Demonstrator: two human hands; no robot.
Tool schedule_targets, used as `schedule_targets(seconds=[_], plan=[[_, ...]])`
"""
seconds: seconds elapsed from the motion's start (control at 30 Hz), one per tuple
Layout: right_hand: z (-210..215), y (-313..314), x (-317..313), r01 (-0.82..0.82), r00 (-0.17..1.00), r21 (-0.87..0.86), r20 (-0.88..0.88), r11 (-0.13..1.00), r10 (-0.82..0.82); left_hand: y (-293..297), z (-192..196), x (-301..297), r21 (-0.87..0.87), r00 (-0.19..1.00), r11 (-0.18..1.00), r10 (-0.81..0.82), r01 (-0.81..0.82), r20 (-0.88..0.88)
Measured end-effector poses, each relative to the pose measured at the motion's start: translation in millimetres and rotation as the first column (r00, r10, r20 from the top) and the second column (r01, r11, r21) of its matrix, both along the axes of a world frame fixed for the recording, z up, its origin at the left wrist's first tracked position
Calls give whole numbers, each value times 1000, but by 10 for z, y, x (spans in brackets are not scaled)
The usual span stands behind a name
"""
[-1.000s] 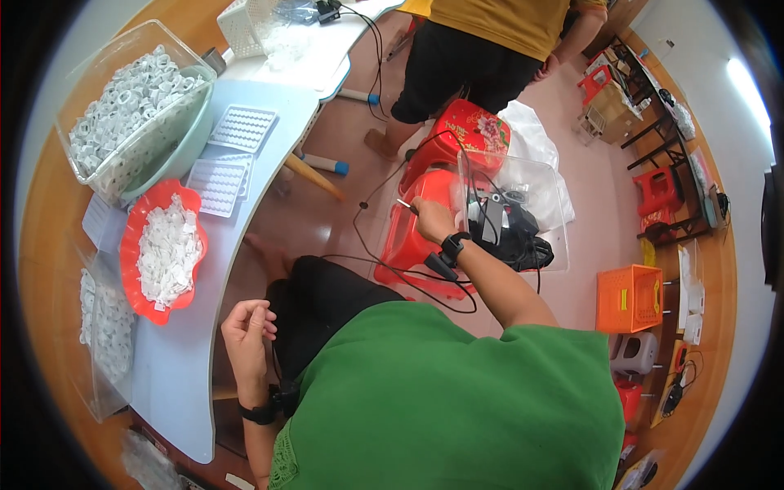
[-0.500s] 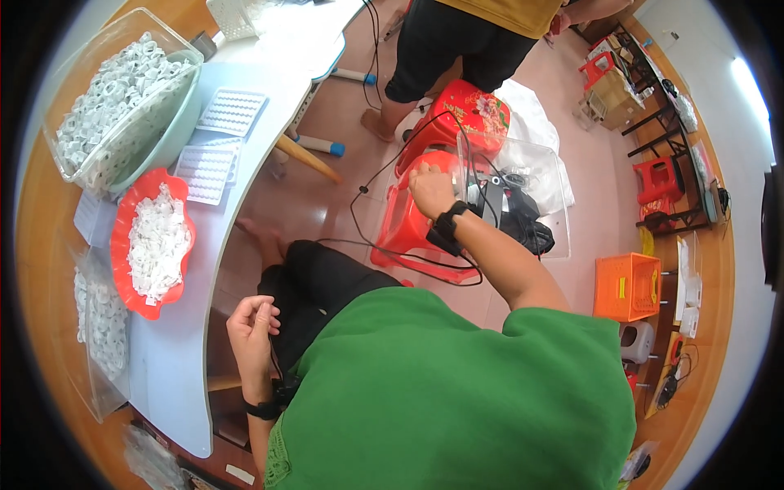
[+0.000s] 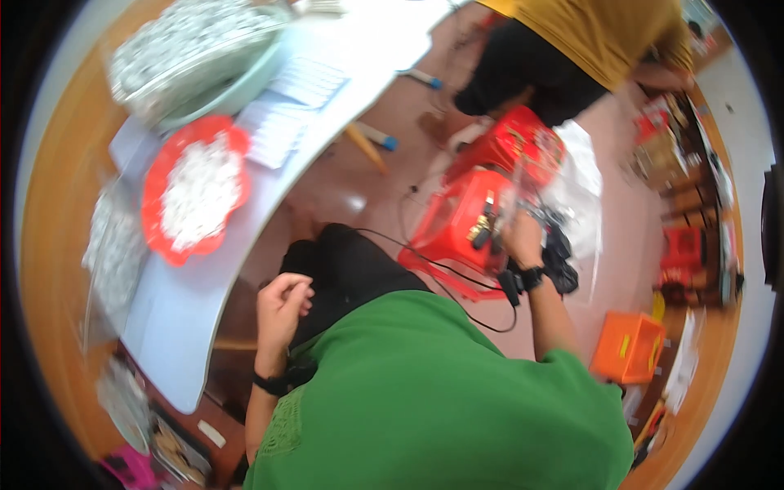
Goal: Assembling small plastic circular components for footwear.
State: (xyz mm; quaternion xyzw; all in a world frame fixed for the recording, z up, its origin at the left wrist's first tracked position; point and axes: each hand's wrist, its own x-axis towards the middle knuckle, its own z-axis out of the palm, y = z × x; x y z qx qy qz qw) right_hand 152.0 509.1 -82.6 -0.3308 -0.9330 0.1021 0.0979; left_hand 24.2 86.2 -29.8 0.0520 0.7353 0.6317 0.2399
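Beside the red stool [image 3: 449, 216], the right hand [image 3: 523, 237] is at the near side of a clear tub [image 3: 585, 249]; blur hides its fingers, so I cannot tell how far they close or whether they hold anything. The left hand [image 3: 282, 306] hangs near the tabletop [image 3: 171, 347], fingers loosely curled, nothing visible in it. A few black and yellow items [image 3: 483, 222] lie on the stool and a black bundle [image 3: 560, 257] sits in the tub, so the handling there looks unfinished. White parts [image 3: 200, 192] fill a red dish [image 3: 152, 214], with neither hand on them.
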Motion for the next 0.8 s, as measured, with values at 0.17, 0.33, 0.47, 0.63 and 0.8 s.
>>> schedule_targets(seconds=[0.17,0.33,0.47,0.63,0.8], plan=[[9,9,-63,-10,1000,55,18,998,9,-151,62,-36,42,997,997,66,-65,-27],[537,-153,-388,-154,968,203,228,967,106,-320,330,-32,66,980,982,184,-179,-78],[1377,-562,-1007,-508,859,-129,-145,852,491,-447,583,-87,212,886,902,416,-375,-203],[2090,-1054,-2072,-840,537,-162,-378,517,754,-789,675,-265,368,705,747,655,-553,-272],[2340,-1323,-3361,-886,456,-129,-418,445,786,-1046,393,-325,418,673,653,729,-632,-121]])
